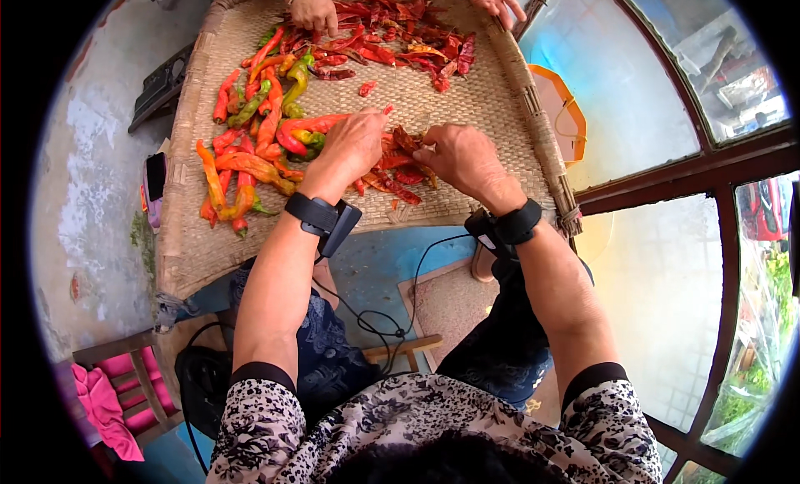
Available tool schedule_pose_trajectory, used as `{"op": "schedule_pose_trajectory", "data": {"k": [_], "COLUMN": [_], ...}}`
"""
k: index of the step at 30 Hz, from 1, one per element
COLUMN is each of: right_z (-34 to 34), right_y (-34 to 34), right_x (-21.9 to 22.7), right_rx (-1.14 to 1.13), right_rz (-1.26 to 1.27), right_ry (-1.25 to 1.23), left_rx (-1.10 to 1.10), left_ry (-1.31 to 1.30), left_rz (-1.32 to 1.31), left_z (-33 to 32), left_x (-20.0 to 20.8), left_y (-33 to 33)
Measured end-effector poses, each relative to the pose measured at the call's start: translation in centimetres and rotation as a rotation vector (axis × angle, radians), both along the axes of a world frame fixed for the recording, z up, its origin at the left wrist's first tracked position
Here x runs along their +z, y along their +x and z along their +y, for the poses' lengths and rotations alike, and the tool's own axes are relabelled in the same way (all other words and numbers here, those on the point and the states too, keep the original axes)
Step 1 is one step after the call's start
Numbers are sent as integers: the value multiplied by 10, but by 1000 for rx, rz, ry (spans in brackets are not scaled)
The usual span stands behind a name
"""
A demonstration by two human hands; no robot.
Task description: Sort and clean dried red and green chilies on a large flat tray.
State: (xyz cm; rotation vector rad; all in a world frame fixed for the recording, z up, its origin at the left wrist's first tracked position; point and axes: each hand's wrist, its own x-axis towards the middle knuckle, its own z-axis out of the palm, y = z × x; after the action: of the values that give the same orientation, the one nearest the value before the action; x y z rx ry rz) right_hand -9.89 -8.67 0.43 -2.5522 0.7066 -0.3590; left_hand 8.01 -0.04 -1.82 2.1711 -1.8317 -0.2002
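Note:
A large woven tray (467, 100) lies in front of me, holding chili peppers. Whole red, orange and green peppers (258, 134) are heaped on its left side. A small pile of cut red pepper pieces (396, 180) lies under my hands. My left hand (354, 142) grips a red pepper (312, 124) by one end. My right hand (454, 155) is closed just beside it, pinching something small that I cannot make out. Both wrists wear black bands with cables.
Across the tray, another person's two hands (315, 7) work at a second pile of red pepper pieces (400, 38). An orange dustpan (562, 109) lies to the tray's right. A wooden stool with pink cloth (108, 401) stands lower left. A dark flat box (162, 84) lies on the left.

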Motion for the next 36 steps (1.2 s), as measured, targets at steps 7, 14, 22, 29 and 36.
{"op": "schedule_pose_trajectory", "data": {"k": [7,14,22,29,36], "right_z": [10,-19,-70,-2,-16], "right_y": [8,-12,-58,-17,-14], "right_x": [-5,18,27,25,25], "right_rx": [-23,-206,-593,-214,-182], "right_rz": [150,-369,-1256,-395,-563], "right_ry": [-75,719,1236,969,980], "left_rx": [108,226,134,6,4], "left_ry": [-420,-489,-352,-245,-122], "left_rz": [371,933,947,902,864], "left_z": [-1,7,4,3,12], "left_x": [26,34,30,26,37], "left_y": [9,12,1,-31,-24]}}
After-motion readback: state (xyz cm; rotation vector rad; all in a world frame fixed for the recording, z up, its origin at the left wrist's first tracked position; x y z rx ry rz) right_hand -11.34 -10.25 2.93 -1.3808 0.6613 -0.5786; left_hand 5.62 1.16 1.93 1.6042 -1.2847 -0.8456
